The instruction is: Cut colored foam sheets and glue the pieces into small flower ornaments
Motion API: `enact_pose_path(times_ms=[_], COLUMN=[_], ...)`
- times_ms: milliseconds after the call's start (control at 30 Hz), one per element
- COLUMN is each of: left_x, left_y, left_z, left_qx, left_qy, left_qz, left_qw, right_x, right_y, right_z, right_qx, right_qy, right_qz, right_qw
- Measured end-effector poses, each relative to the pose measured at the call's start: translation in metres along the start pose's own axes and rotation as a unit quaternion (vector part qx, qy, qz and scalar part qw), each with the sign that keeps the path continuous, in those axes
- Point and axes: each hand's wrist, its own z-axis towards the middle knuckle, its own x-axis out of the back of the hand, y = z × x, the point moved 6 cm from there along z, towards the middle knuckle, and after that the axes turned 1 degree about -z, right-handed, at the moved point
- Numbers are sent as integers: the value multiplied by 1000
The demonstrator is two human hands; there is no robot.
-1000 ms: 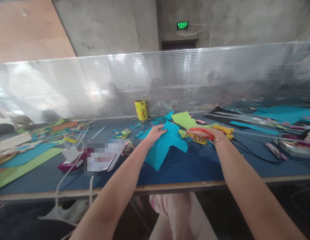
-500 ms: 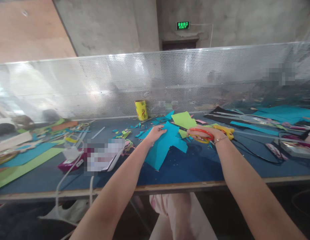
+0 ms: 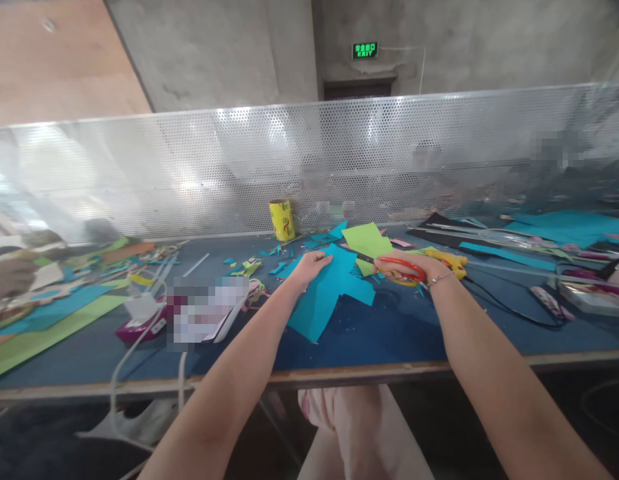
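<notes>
My left hand (image 3: 309,267) pinches the upper edge of a teal paper sheet (image 3: 329,290) lying on the dark blue table (image 3: 379,333). My right hand (image 3: 414,263) is closed around red-handled scissors (image 3: 402,268). Their dark blades point left toward the top of the teal sheet. A lime green paper (image 3: 366,241) lies just behind the scissors.
A yellow can (image 3: 282,220) stands against the perforated metal screen (image 3: 309,167). Paper scraps litter the tabletop. A yellow glue gun (image 3: 449,261) with a black cable lies right of my hand. Green and teal sheets (image 3: 44,323) and another person's hand (image 3: 9,277) are at far left.
My right hand and the scissors shifted slightly up and left along the teal sheet. Another person's hand came into view at the far left.
</notes>
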Motion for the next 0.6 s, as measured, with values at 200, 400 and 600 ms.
enact_pose_path(times_ms=[200,400,600], left_x=[-1,-6,-9], left_y=[0,4,5], left_z=[0,-3,-6], left_qx=[3,2,1], left_qy=[-5,-24,-23], left_qz=[0,-3,-1], left_qw=[1000,1000,1000], right_x=[-9,-20,-20], right_y=[-5,-21,-21], right_z=[-3,-13,-11], right_qx=[-7,37,58], right_qy=[-38,-38,-45], right_qz=[36,-27,-41], right_qw=[999,998,996])
